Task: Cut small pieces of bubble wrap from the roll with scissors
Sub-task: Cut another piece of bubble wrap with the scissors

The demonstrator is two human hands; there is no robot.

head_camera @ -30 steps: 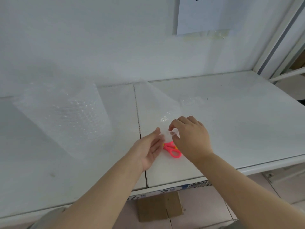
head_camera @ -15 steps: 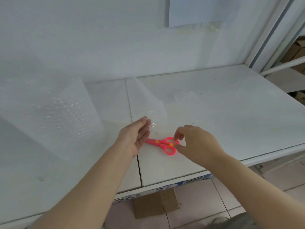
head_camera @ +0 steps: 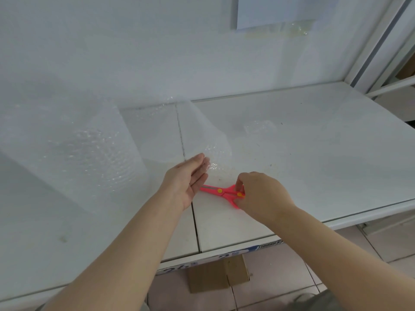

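Note:
A large roll of clear bubble wrap (head_camera: 74, 151) stands on the white table at the left, and its loose sheet (head_camera: 202, 135) runs right along the table. My left hand (head_camera: 187, 177) holds the sheet's near corner, fingers extended, thumb under the wrap. Pink scissors (head_camera: 224, 193) with yellow rivets lie on the table just right of that hand, blades shut and pointing left. My right hand (head_camera: 260, 194) pinches the scissors' handle loops. A small cut piece of bubble wrap (head_camera: 259, 129) lies farther back on the table.
The white table (head_camera: 314, 153) has a seam down its middle and a front edge with blue labels. A wall rises behind it with a taped paper (head_camera: 276, 12) up high. A cardboard box (head_camera: 217, 277) sits on the tiled floor below. Shelf posts stand at right.
My right hand drew back from the bubble wrap corner to the scissors' handles, uncovering the scissors. My left hand stayed on the sheet's corner. The camera view shifted slightly.

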